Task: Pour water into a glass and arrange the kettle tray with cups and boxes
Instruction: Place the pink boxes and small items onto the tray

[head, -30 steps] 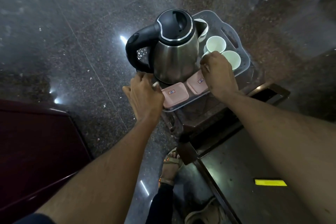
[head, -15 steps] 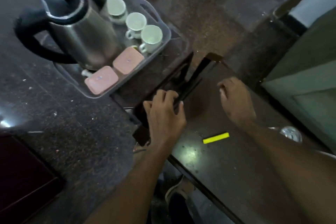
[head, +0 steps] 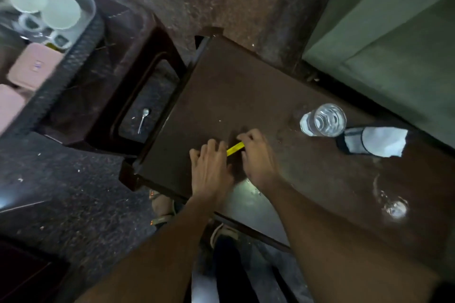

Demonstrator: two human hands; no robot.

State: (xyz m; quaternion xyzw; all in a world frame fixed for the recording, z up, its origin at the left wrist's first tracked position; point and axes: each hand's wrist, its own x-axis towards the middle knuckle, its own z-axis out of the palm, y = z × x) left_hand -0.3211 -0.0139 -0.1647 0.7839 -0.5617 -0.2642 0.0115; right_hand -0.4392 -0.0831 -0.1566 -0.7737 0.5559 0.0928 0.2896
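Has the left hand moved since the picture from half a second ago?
Yes. The left hand has gone from the dark table's left edge, towards the middle, to the yellow strip, which the right hand now pinches.

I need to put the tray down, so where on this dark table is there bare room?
The table is bare from its far corner to the hands at the yellow stick. It is crowded on the right, by the glass, the cloth and wet spots.
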